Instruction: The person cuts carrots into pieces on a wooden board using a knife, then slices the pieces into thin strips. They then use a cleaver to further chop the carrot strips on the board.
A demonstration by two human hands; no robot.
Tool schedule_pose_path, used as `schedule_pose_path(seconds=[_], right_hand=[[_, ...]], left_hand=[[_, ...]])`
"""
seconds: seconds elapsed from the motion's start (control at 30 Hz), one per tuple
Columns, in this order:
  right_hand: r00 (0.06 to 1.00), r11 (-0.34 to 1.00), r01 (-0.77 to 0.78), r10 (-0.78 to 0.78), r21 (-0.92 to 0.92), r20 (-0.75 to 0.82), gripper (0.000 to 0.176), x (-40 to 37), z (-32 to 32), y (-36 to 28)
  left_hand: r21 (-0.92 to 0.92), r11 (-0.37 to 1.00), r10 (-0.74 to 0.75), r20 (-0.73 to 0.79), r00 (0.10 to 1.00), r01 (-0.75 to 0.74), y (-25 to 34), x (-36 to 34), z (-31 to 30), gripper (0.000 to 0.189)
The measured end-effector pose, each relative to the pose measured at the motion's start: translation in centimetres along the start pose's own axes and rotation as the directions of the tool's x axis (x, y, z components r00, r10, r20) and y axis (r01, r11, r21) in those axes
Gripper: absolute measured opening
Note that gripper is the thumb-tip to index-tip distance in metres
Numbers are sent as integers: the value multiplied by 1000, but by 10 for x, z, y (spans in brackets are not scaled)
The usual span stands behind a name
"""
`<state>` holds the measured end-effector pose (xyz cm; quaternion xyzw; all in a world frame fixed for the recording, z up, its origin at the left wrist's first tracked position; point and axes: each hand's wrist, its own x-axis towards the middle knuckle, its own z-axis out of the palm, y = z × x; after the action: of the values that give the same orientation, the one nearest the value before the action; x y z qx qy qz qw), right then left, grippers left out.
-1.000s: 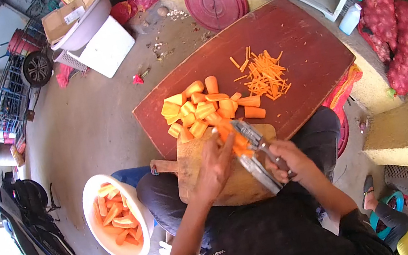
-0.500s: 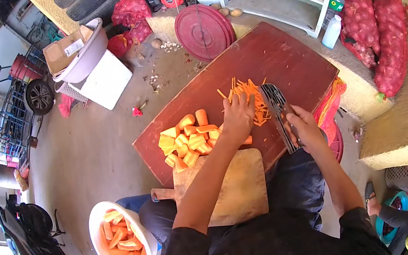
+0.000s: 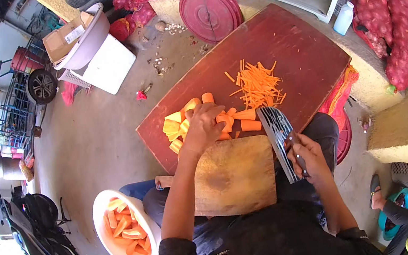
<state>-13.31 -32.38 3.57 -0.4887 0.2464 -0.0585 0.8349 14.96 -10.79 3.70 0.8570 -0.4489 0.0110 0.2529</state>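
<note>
**Desk:** Where are the person's hands?

**Photographer:** The left hand [image 3: 203, 126] lies on top of the heap of carrot chunks [image 3: 174, 127] at the near edge of the low red-brown table [image 3: 303, 40]. Its fingers are bent down over the pieces, but from above one cannot tell whether they have closed on any. The right hand [image 3: 307, 160] is wrapped tight round the handle of a multi-blade cutter [image 3: 275, 129]. The blades point away from the body and reach the table's near edge, just right of the wooden chopping board [image 3: 234, 176].

**Desk:** And the board itself?

**Photographer:** It lies across the seated person's lap, its far edge against the table, directly below the chunks.

**Desk:** What surrounds the scene?

**Photographer:** A pile of thin carrot strips [image 3: 258, 83] sits farther up the table, just beyond the chunks. A white bowl [image 3: 100, 212] of carrot pieces stands on the floor by the person's left knee. Beyond the table's far end leans a round red lid [image 3: 209, 6]. To the right are a white plastic bottle [image 3: 343, 20] and red mesh sacks [image 3: 392, 25].
</note>
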Motion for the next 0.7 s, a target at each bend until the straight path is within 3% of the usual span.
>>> schedule_pose_path(seconds=[0.07, 0.17, 0.27, 0.37, 0.47, 0.57, 0.67, 0.7], right_hand=[[1000, 1000, -19, 19, 3, 0, 38, -6, 2, 7], [1000, 999, -25, 25, -19, -6, 37, -10, 6, 6], [1000, 998, 4, -5, -56, -13, 37, -11, 7, 8], [999, 996, 26, -28, -81, -21, 38, -10, 13, 4], [998, 993, 52, -54, -109, -17, 40, -15, 20, -4], [998, 984, 60, -56, -170, 30, 45, -19, 24, -6], [995, 972, 30, -7, -231, 102, 47, -25, 29, -9], [990, 969, 16, 19, -246, 140, 47, -25, 31, -10]], left_hand=[[48, 999, 13, 34, 999, -15, -2, 0, 2, 39], [-30, 999, -9, 48, 999, 10, -14, 4, 0, 42], [27, 999, -45, 128, 991, 42, -31, 9, -3, 35], [-90, 995, 20, -117, 993, -31, -36, 3, -5, 25], [-142, 990, -65, -294, 954, 24, -15, -15, -22, 19], [-311, 931, -284, -287, 915, 191, 6, -61, -26, 18], [-455, 724, -517, 140, 844, 519, 23, -116, -36, 20], [-480, 745, -460, 133, 878, 463, 22, -133, -27, 20]])
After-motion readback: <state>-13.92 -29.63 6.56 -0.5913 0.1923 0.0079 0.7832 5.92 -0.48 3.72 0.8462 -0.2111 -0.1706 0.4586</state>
